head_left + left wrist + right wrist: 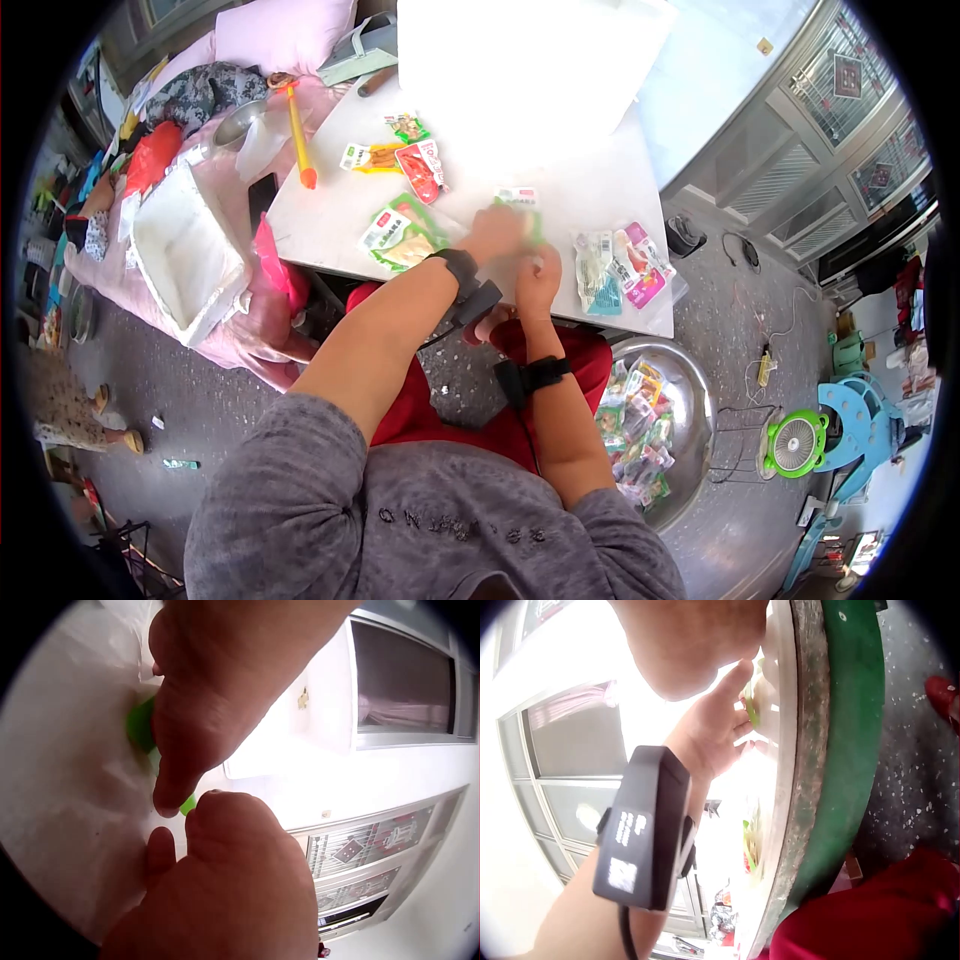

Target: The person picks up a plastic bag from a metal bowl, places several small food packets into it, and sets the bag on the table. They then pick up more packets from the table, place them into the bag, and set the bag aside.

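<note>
A green-edged snack packet (534, 229) is blurred at the hands over the table (470, 160). My left hand (490, 235) pinches it; in the right wrist view, a green edge (751, 706) shows between that hand's thumb and fingers (742, 724). Close beside and nearer my body, my right hand (539, 283) has curled fingers at the packet's edge, where a green corner (187, 804) shows in the left wrist view. The hands hide much of the packet. A green-and-white packet (400, 237) lies left of them, and a pale-blue packet (598, 275) lies to the right.
Orange (375, 157), red (422, 170) and small green (407, 127) packets lie at the back left, and a pink packet (645, 265) at the right. A metal basin (690, 400) of packets stands below the table's right side. A white foam box (185, 250) is at far left.
</note>
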Tool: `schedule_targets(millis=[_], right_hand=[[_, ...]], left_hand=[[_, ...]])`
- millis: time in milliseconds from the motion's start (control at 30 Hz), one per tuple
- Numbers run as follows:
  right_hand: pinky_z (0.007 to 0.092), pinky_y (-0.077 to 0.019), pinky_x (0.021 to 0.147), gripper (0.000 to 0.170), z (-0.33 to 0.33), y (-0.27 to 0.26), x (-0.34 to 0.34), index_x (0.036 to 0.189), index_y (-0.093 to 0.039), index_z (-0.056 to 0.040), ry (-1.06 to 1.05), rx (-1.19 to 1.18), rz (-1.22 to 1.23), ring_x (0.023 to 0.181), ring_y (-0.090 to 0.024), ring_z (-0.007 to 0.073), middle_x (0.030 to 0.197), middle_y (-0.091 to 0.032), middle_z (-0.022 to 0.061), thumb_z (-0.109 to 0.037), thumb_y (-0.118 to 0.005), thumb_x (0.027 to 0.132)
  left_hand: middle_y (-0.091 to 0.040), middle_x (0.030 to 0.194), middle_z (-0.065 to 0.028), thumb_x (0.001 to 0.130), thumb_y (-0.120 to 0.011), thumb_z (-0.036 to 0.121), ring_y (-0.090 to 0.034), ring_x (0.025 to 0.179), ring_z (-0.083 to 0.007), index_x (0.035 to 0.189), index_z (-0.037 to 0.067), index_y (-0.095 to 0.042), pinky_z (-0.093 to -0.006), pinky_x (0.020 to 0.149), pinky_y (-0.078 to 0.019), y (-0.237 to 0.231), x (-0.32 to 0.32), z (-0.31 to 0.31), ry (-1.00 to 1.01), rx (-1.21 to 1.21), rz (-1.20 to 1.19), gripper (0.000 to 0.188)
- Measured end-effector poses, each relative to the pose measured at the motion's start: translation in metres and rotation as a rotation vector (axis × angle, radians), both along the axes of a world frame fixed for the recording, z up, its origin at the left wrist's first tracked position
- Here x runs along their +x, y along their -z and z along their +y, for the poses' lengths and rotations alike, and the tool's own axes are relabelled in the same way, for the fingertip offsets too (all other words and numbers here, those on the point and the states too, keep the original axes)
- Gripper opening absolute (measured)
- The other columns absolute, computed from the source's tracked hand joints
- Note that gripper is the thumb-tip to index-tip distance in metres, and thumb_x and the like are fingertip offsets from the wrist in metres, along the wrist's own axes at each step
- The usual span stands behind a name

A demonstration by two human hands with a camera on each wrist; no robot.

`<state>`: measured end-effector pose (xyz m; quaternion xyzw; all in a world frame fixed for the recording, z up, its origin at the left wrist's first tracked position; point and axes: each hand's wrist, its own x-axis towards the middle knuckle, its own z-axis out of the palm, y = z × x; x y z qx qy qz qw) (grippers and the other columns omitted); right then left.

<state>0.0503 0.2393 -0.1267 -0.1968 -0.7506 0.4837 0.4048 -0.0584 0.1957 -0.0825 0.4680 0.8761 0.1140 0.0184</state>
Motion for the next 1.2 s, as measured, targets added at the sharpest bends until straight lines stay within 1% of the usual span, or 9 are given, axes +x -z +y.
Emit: schedule_targets(millis=[233, 333, 467, 533, 633, 733, 900, 1000, 1200], right_hand=[[0.0281, -0.0416, 0.069, 0.027, 0.023, 0.009, 0.016, 0.098, -0.046, 0.0023, 0.246, -0.061, -0.012, 0.08, -0.049, 0.0195, 0.092, -0.05, 0.0115, -0.007, -0.052, 0.073], [0.0288, -0.0417, 0.072, 0.033, 0.017, -0.002, 0.024, 0.105, -0.041, 0.0007, 0.048, -0.69, 0.109, 0.081, -0.049, 0.0191, 0.091, -0.049, 0.0095, -0.012, -0.052, 0.077], [0.0335, -0.0411, 0.076, 0.042, 0.038, 0.029, 0.031, 0.109, -0.038, -0.0013, -0.403, -0.961, 0.295, 0.088, -0.049, 0.022, 0.098, -0.05, 0.0103, -0.032, -0.046, 0.082], [0.0363, -0.0412, 0.077, 0.05, 0.017, -0.037, 0.042, 0.11, -0.039, -0.0019, -0.382, -1.365, 0.183, 0.091, -0.049, 0.0237, 0.104, -0.049, 0.0113, -0.044, -0.04, 0.082], [0.0414, -0.0401, 0.079, 0.06, 0.022, -0.036, 0.05, 0.112, -0.04, -0.0023, -0.72, -1.388, 0.279, 0.097, -0.048, 0.0263, 0.109, -0.048, 0.0119, -0.053, -0.031, 0.081], [0.0443, -0.0386, 0.082, 0.059, 0.016, -0.05, 0.067, 0.112, -0.041, -0.0024, -0.658, -1.452, 0.215, 0.102, -0.046, 0.0268, 0.108, -0.049, 0.0116, -0.052, -0.028, 0.083], [0.0436, -0.046, 0.076, 0.038, 0.022, -0.026, 0.078, 0.114, -0.037, 0.0006, -0.855, -1.26, 0.007, 0.092, -0.053, 0.0272, 0.107, -0.049, 0.0152, -0.013, -0.049, 0.079], [0.0456, -0.045, 0.077, 0.04, 0.015, -0.027, 0.089, 0.115, -0.035, 0.0007, -0.972, -1.227, 0.037, 0.095, -0.052, 0.0297, 0.108, -0.048, 0.0156, -0.011, -0.048, 0.079], [0.0466, -0.0435, 0.08, 0.041, -0.003, -0.019, 0.088, 0.115, -0.033, 0.0002, -0.797, -1.313, 0.193, 0.1, -0.048, 0.0311, 0.111, -0.045, 0.0172, -0.006, -0.044, 0.077]], left_hand=[[-0.056, 0.084, -0.0128, 0.068, -0.053, 0.024, -0.053, 0.079, -0.0296, 0.086, 0.007, -0.053, -0.0407, 0.067, -0.0423, 0.01, 0.029, -0.011, -0.012, 0.154, -0.023, 0.025], [-0.056, 0.082, -0.0141, 0.067, -0.052, 0.02, -0.053, 0.078, -0.0319, 0.081, 0.006, -0.053, -0.042, 0.065, -0.0417, 0.013, 0.038, -0.017, -0.022, 0.307, -0.065, 0.02], [-0.055, 0.079, -0.0145, 0.064, -0.052, 0.017, -0.052, 0.074, -0.0335, 0.079, 0.005, -0.052, -0.0427, 0.061, -0.0402, 0.005, 0.054, -0.033, 0.07, 0.4, -0.102, 0.019], [-0.054, 0.077, -0.0128, 0.062, -0.054, 0.015, -0.052, 0.072, -0.0321, 0.078, 0.005, -0.051, -0.0418, 0.059, -0.0395, 0.001, 0.062, -0.045, 0.192, 0.487, -0.022, 0.019], [-0.052, 0.075, -0.0089, 0.06, -0.055, 0.011, -0.051, 0.07, -0.0284, 0.08, 0.006, -0.052, -0.039, 0.058, -0.0389, -0.005, 0.07, -0.072, 0.421, 0.652, 0.179, 0.02], [-0.049, 0.075, -0.0065, 0.06, -0.055, 0.009, -0.05, 0.071, -0.0257, 0.083, 0.008, -0.053, -0.0364, 0.06, -0.0389, -0.006, 0.069, -0.096, 0.544, 0.681, 0.244, 0.023], [-0.049, 0.088, -0.0078, 0.06, -0.057, 0.008, -0.05, 0.08, -0.0255, 0.088, 0.01, -0.054, -0.0362, 0.066, -0.0398, -0.003, 0.071, -0.126, 0.544, 0.537, 0.214, 0.028], [-0.048, 0.097, -0.01, 0.059, -0.058, 0.008, -0.048, 0.09, -0.0269, 0.096, 0.011, -0.052, -0.0379, 0.073, -0.0393, -0.009, 0.076, -0.142, 0.524, 0.522, 0.21, 0.038], [-0.044, 0.108, -0.014, 0.062, -0.06, 0.02, -0.04, 0.102, -0.0309, 0.109, 0.009, -0.046, -0.0389, 0.087, -0.0332, 0.003, 0.059, -0.159, 0.056, 0.403, 0.132, 0.05]])
